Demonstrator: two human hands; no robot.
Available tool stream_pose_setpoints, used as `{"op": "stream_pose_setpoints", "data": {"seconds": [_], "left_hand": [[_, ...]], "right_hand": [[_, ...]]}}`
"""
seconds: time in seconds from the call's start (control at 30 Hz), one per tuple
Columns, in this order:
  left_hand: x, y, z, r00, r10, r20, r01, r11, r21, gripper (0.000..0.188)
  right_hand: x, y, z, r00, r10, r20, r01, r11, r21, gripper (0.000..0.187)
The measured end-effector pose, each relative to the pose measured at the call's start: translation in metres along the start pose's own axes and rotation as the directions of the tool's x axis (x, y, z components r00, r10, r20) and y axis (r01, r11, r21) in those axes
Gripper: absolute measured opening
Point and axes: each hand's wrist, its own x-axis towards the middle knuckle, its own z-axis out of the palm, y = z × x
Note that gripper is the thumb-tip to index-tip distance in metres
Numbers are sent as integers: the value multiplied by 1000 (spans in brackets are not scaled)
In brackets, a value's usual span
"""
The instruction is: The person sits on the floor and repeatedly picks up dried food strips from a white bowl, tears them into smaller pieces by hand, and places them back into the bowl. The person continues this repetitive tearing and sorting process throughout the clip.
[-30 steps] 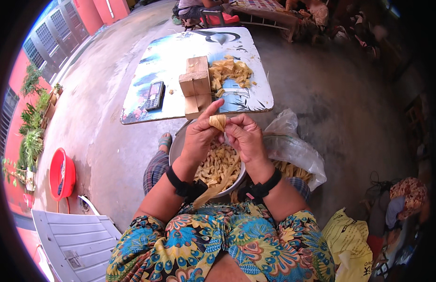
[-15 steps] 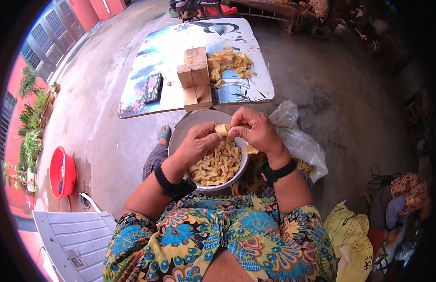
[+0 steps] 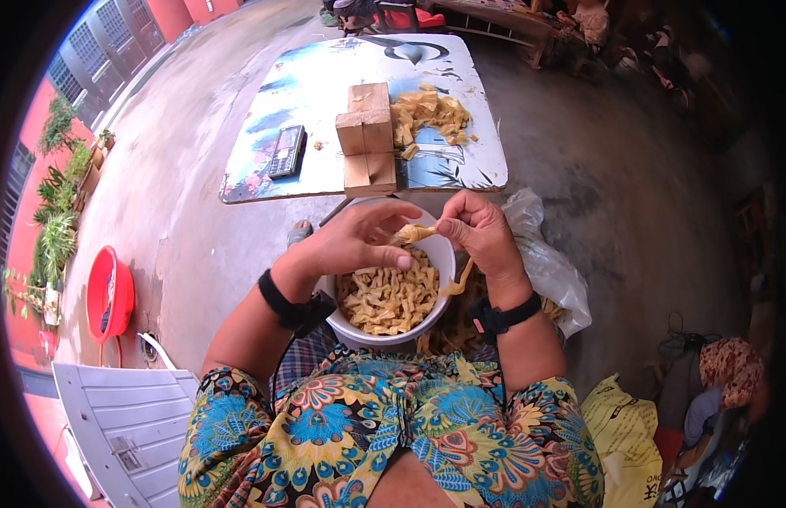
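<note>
Over a white basin (image 3: 449,264) my right hand (image 3: 484,234) pinches the end of a twisted yellow strip (image 3: 417,233) that looks like tofu skin. My left hand (image 3: 346,241) is beside the strip's other end, thumb and fingers spread apart. Whether a fingertip of it still touches the strip is hard to tell. A tail of yellow strip (image 3: 461,278) hangs below my right hand. Many short knotted yellow pieces (image 3: 389,296) lie in the basin, which sits in front of my lap.
Beyond the basin, a low painted table (image 3: 325,80) bears a wooden block stand (image 3: 365,134), a heap of yellow scraps (image 3: 434,116) and a keypad phone (image 3: 287,152). A clear plastic bag (image 3: 550,262) lies right of the basin. Left are a red tub (image 3: 110,296) and white chair (image 3: 126,432).
My left hand has come off its pinch and opened, moving slightly away. The right hand has shifted a little to the right, still pinching the strip.
</note>
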Motion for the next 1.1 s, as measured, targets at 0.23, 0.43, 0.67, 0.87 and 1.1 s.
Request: {"op": "stream_pose_setpoints", "data": {"seconds": [0.23, 0.43, 0.67, 0.87, 1.1], "left_hand": [[17, -32, 21, 976, -95, -198, -31, 835, -550, 17], [-2, -33, 6, 968, -105, -228, -60, 785, -617, 13], [6, -55, -60, 885, -128, -447, -99, 888, -449, 11], [36, -79, -61, 685, -119, -719, 48, 992, -118, 10], [2, -30, -29, 765, 365, -531, 141, 709, 691, 30]], "right_hand": [[7, 13, 11, 999, 29, -17, -27, 993, 116, 17], [16, 17, 11, 996, 52, 76, -62, 989, 135, 17], [68, 30, 38, 961, -227, -161, 143, 898, -417, 6], [110, 65, 36, 909, -331, -255, 72, 726, -684, 8], [59, 32, 29, 975, -57, -214, -36, 914, -405, 7]]}}
